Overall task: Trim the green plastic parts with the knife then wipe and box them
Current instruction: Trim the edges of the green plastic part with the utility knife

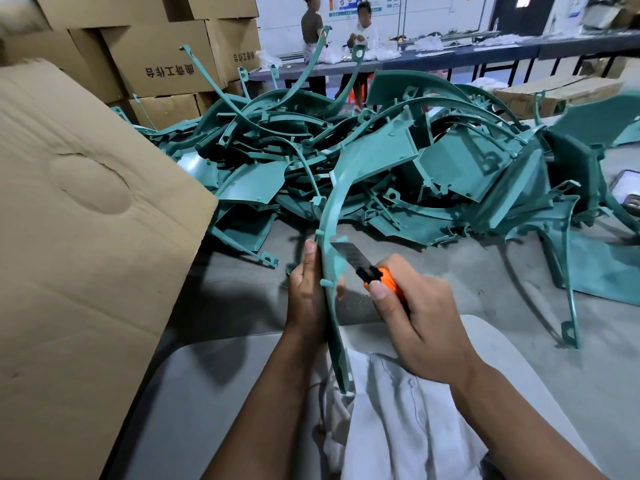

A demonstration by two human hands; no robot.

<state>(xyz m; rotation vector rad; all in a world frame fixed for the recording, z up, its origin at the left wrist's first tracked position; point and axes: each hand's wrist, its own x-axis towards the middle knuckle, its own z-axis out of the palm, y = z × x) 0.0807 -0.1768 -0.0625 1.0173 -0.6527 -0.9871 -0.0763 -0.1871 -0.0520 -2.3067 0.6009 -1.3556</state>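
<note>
Low in the frame's centre: left hand [309, 299] wrapped around a long curved green plastic part [329, 244], fingers curled behind its edge, thumb along the near side. Right of it, right hand [417, 317] closed around an orange-handled knife [367, 266], blade extended and laid against the part's inner edge. Beneath the wrists, a pale cloth [398, 410], touched by the part's lower end. Across the middle of the frame, a heap of green plastic parts [398, 161] on the grey floor [485, 271]. At left, a large cardboard box [86, 220]. At upper left, stacked cartons [156, 57].
</note>
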